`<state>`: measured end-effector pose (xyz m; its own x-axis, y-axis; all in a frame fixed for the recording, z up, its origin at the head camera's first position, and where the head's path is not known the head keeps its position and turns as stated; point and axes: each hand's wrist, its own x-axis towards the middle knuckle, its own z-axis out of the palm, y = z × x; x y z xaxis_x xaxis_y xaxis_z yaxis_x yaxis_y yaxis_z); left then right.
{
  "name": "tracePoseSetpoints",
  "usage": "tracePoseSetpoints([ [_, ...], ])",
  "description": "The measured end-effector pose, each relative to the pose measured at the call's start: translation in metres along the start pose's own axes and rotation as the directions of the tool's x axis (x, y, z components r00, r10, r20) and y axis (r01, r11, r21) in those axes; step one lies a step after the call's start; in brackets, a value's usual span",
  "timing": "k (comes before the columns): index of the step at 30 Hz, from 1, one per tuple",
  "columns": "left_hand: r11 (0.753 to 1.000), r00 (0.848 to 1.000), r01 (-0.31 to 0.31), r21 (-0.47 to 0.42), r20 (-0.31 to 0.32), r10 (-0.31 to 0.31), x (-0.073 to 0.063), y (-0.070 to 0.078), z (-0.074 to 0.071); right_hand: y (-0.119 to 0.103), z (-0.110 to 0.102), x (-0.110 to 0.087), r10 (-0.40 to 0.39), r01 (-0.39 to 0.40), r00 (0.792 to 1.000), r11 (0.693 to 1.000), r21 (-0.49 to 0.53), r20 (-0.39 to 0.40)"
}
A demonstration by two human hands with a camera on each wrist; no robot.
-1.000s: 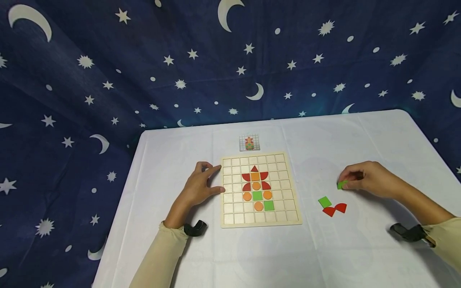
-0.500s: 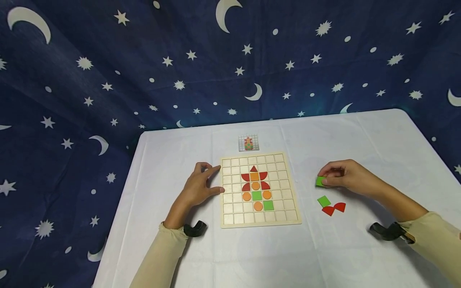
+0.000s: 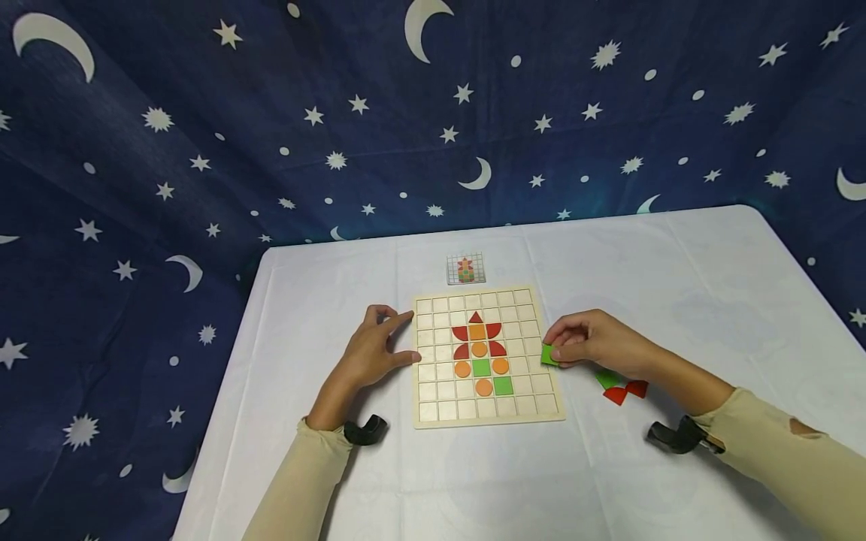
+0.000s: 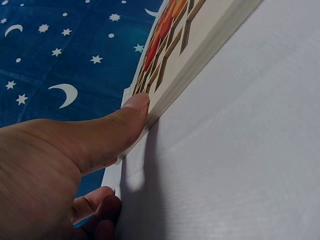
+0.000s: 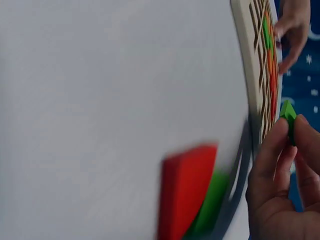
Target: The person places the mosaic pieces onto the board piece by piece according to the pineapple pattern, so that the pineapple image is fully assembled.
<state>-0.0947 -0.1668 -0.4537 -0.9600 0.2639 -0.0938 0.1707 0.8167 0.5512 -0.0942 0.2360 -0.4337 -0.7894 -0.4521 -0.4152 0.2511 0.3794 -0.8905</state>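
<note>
My right hand [image 3: 602, 344] pinches a green square tile [image 3: 549, 355] over the right edge of a wooden grid board [image 3: 433, 417]. In the right wrist view, the pinched tile [image 5: 288, 116] shows between thumb and fingertips. At the board's left edge, the thumb and index finger of my left hand [image 3: 372, 352] touch the frame, spread apart. The left wrist view has the thumb [image 4: 127, 115] resting on that edge. Set in the grid are a red triangle [image 3: 476, 318], red quarter-circles [image 3: 495, 330], an orange square [image 3: 476, 332], several orange circles [image 3: 479, 349] and green squares [image 3: 503, 386].
Right of the board lie another green square tile [image 3: 607, 379], partly behind my right hand, and two red quarter-circle tiles [image 3: 614, 395]. A small pattern card [image 3: 465, 268] lies beyond the board. White cloth covers the table [image 3: 473, 481]; a starry curtain [image 3: 379, 128] hangs behind.
My right hand has moved left with the green square tile, from beyond the loose tiles to the board's right edge. My left hand has stayed at the left edge.
</note>
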Motion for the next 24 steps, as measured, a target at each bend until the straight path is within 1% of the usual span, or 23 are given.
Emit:
tracePoseSetpoints([
  [2, 1.0, 1.0, 0.001, 0.001, -0.001, -0.001, 0.0, 0.0, 0.0, -0.005, 0.01, 0.006, 0.015, -0.015, 1.0, 1.0, -0.025, -0.006],
  [5, 1.0, 1.0, 0.0, 0.0, -0.003, 0.0, 0.0, 0.0, 0.0, -0.011, 0.022, 0.015, 0.013, -0.014, 1.0, 0.997, -0.074, -0.013],
  [7, 1.0, 1.0, -0.001, -0.001, -0.004, 0.001, 0.0, 0.0, 0.0, -0.015, 0.029, 0.02, -0.009, 0.009, 1.0, 0.995, -0.101, -0.007],
  [13, 1.0, 1.0, -0.001, -0.001, -0.006, 0.001, -0.001, -0.001, 0.0, -0.029, 0.048, 0.033, -0.084, 0.091, 0.995, 0.987, -0.129, 0.059],
  [20, 1.0, 1.0, 0.008, -0.005, 0.003, -0.008, -0.001, 0.0, -0.001, -0.039, 0.075, 0.045, -0.114, 0.129, 0.986, 0.985, -0.114, 0.125],
  [21, 1.0, 1.0, 0.009, -0.006, 0.005, -0.009, 0.0, 0.0, -0.001, -0.04, 0.078, 0.046, -0.122, 0.138, 0.984, 0.982, -0.127, 0.128],
  [24, 1.0, 1.0, 0.012, -0.005, 0.006, -0.012, 0.0, 0.001, -0.001, -0.043, 0.087, 0.047, -0.166, 0.189, 0.978, 0.961, -0.201, 0.124],
])
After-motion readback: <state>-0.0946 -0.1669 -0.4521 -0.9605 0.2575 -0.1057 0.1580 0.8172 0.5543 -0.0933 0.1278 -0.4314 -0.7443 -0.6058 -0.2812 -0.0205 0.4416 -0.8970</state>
